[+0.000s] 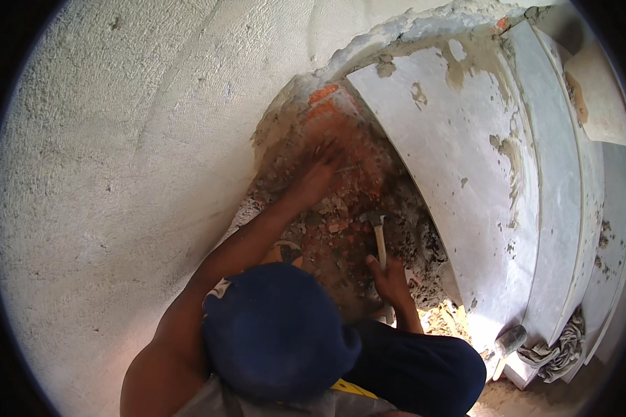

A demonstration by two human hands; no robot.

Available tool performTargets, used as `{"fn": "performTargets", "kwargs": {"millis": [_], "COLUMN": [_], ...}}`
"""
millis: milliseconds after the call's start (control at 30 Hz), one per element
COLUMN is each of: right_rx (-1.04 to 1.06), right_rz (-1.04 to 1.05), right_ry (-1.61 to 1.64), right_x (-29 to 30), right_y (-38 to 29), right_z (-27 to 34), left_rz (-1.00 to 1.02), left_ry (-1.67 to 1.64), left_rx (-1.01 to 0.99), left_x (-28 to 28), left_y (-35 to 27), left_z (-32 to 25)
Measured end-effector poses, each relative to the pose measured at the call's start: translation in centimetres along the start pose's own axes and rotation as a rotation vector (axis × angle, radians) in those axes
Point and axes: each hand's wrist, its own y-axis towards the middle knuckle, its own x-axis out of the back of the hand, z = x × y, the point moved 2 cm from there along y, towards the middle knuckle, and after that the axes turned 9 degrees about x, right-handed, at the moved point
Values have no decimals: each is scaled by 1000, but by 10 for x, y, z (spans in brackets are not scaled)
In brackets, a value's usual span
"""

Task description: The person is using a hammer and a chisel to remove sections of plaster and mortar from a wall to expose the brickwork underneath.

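Observation:
My left hand (321,161) reaches forward, its fingers apart and slightly blurred, over the exposed red brickwork (362,151) at the foot of the plastered wall. Nothing shows in its grip. Lower right, my right hand (392,284) is closed around the wooden handle of a hammer (380,237). The metal hammer head points away from me and lies close to the loose brick rubble (336,225). The handle's lower end shows below my fist. My knee in dark blue cloth (281,333) covers part of the ground in front of me.
A rough plastered wall (135,156) rises on the left, with a broken edge. Large white stone-look slabs (464,156) stand in stepped rows on the right, stained with mortar. A mallet (511,340) and a crumpled cloth (561,349) lie at lower right.

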Motion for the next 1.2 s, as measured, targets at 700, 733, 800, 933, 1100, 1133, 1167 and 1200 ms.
{"fn": "performTargets", "kwargs": {"millis": [700,733,800,933,1100,1133,1167,1200], "right_rx": [17,20,34,171,355,399,492,586], "right_rz": [4,-2,-7,-112,-225,-263,-306,-346], "right_ry": [41,44,29,114,202,200,178,157], "right_x": [-2,-2,0,-1,16,21,23,26], "right_y": [-5,-5,-7,-13,-17,-17,-17,-18], "right_z": [-1,0,5,13,50,56,57,56], "left_rz": [376,280,87,-63,-180,-148,-117,-86], "left_ry": [-486,-499,-523,-472,-524,-508,-491,-473], "left_rx": [86,18,-118,-98,-134,-104,-73,-39], "left_x": [87,87,86,83,84,82,80,80], "left_y": [-35,-31,-22,-6,7,8,9,9], "left_z": [-42,-43,-43,-34,-16,-14,-13,-12]}}
